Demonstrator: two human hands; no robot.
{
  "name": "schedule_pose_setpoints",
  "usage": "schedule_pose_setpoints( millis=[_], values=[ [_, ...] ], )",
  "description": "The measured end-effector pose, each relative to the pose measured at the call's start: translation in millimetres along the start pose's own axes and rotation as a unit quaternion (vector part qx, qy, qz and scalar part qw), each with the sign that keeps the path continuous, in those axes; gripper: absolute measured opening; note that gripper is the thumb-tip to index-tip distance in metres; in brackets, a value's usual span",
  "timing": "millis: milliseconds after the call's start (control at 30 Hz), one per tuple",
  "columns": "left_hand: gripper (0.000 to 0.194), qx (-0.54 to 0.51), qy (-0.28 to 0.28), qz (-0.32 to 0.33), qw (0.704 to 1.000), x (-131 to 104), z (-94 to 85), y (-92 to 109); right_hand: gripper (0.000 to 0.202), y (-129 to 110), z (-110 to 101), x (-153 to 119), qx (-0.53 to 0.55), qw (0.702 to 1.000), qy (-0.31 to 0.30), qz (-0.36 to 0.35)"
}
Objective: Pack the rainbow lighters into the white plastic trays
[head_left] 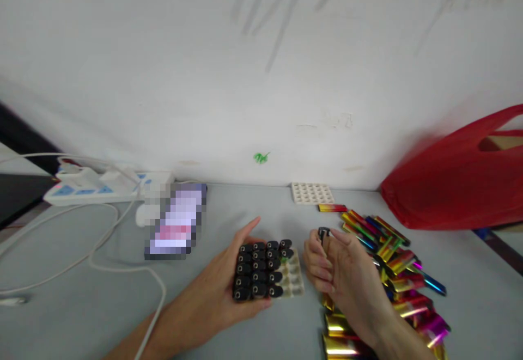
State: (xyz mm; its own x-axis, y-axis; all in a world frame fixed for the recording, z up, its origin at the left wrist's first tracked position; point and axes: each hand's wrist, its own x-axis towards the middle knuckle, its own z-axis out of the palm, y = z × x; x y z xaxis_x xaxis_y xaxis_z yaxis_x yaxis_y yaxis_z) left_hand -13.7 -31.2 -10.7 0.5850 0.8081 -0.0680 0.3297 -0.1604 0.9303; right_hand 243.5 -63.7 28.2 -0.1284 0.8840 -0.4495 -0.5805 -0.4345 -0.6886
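A pale gridded tray [295,279] sits low in the middle, its left and centre filled with upright black-topped pieces [259,266] and several right-hand cells bare. My left hand [232,273] is wrapped round the tray's left side, thumb and fingers along its edges. Just right of the tray, my right hand [337,264] has its fingers curled, with a small black-topped piece [323,233] pinched between thumb and forefinger. Below and beyond that hand lies a pile of shiny gold, red, purple and blue metallic cases [412,305].
A second white gridded tray [312,193] lies by the wall. On the left are a phone [177,221], a white power strip [110,188] and loose white cables [153,270]. A red bag [457,180] stands at the right.
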Motion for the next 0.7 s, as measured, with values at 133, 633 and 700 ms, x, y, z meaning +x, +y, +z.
schedule_pose_setpoints(
  millis=[133,633,700],
  values=[
    [0.117,0.002,0.005,-0.004,1.000,0,-0.5,1,0.050,2,0,-1,-0.002,1.000,-0.020,0.014],
    [0.113,-0.020,0.004,-0.012,1.000,0,-0.4,10,0.057,10,1,-1,-0.089,0.996,-0.031,-0.007],
    [0.113,-0.013,0.002,-0.010,1.000,0,-1.2,9,0.058,10,1,0,-0.096,0.995,-0.034,-0.005]
  ],
)
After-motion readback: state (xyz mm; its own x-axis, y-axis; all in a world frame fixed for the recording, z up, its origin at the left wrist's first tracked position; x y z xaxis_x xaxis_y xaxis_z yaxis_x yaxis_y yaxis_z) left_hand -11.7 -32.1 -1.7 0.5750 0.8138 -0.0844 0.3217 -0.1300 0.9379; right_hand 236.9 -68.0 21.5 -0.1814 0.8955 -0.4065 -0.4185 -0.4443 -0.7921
